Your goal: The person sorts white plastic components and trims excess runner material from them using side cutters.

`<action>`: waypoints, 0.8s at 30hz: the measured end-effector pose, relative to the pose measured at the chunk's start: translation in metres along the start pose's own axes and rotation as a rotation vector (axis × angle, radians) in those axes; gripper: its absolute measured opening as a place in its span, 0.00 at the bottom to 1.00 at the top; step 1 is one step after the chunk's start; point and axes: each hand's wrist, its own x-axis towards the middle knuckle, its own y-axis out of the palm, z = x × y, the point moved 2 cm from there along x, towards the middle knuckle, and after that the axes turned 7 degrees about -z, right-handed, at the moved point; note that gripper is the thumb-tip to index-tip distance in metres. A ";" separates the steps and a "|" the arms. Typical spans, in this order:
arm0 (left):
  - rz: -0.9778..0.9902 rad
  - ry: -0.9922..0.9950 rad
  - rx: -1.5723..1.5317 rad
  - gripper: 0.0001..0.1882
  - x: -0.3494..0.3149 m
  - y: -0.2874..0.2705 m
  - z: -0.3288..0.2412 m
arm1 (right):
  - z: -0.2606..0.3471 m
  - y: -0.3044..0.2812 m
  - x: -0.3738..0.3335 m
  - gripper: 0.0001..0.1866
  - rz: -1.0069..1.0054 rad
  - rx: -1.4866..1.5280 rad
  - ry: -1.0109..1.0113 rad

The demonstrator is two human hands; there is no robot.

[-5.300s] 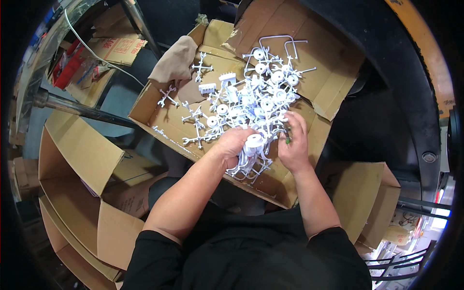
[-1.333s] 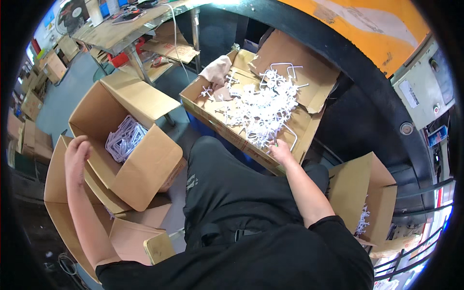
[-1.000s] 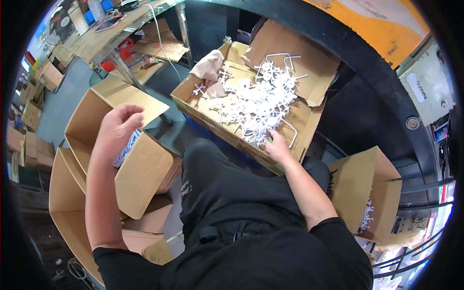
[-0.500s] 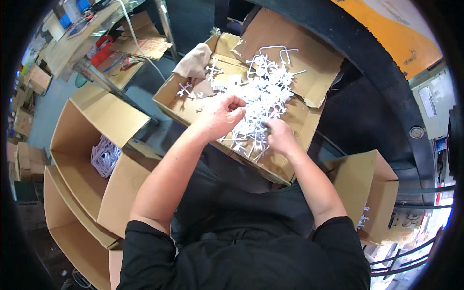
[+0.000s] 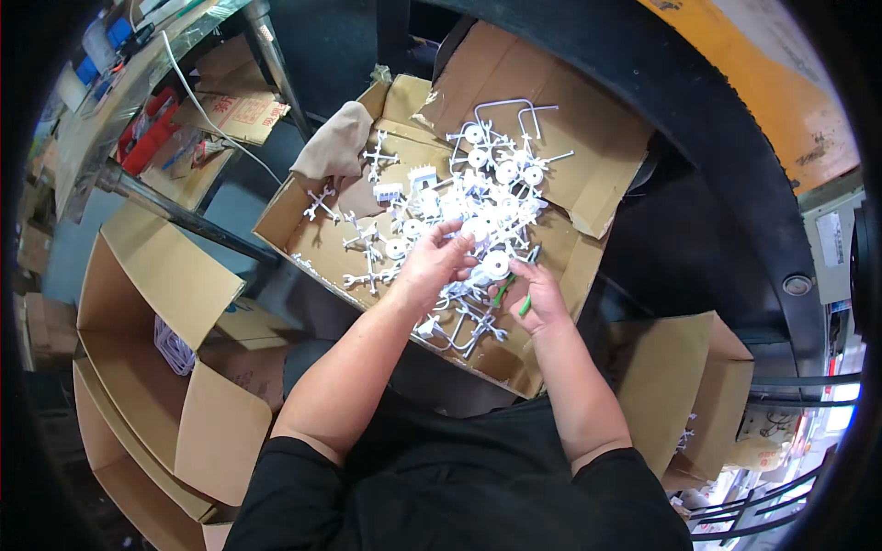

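Note:
My left hand (image 5: 432, 268) is closed, with thumb and fingers bent around the edge of a white plastic part (image 5: 476, 230) over the pile. Glare hides the exact shape of that part. In my right hand (image 5: 544, 299) lies a pair of green-handled cutters (image 5: 502, 290), its handles spread between thumb and fingers. Just beside the right fingertips is a round white disc-shaped piece (image 5: 496, 264). Beneath both hands is a heap of white moulded plastic parts (image 5: 505, 207), some round, some branched with forked ends. They lie in a shallow cardboard box (image 5: 588, 275).
A beige cloth (image 5: 333, 142) hangs over the box's left edge. Open cartons stand at left (image 5: 138, 344) and right (image 5: 657, 367), each with white parts inside. A metal-legged bench (image 5: 184, 216) is at upper left, and a black curved frame (image 5: 726, 129) at right.
The view has shifted. My right hand has turned palm-up, and the green cutter handles now show. My left hand has moved lower, toward the middle of the heap.

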 end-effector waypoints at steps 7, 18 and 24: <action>0.170 -0.075 0.074 0.17 0.002 -0.010 -0.017 | 0.035 0.014 -0.011 0.12 0.123 -0.430 0.109; -0.160 0.314 0.481 0.19 0.001 -0.013 -0.017 | 0.027 0.004 -0.006 0.18 0.056 0.149 0.231; -0.175 0.089 -0.055 0.24 0.003 -0.018 -0.014 | -0.015 0.039 -0.033 0.25 0.260 -0.816 0.034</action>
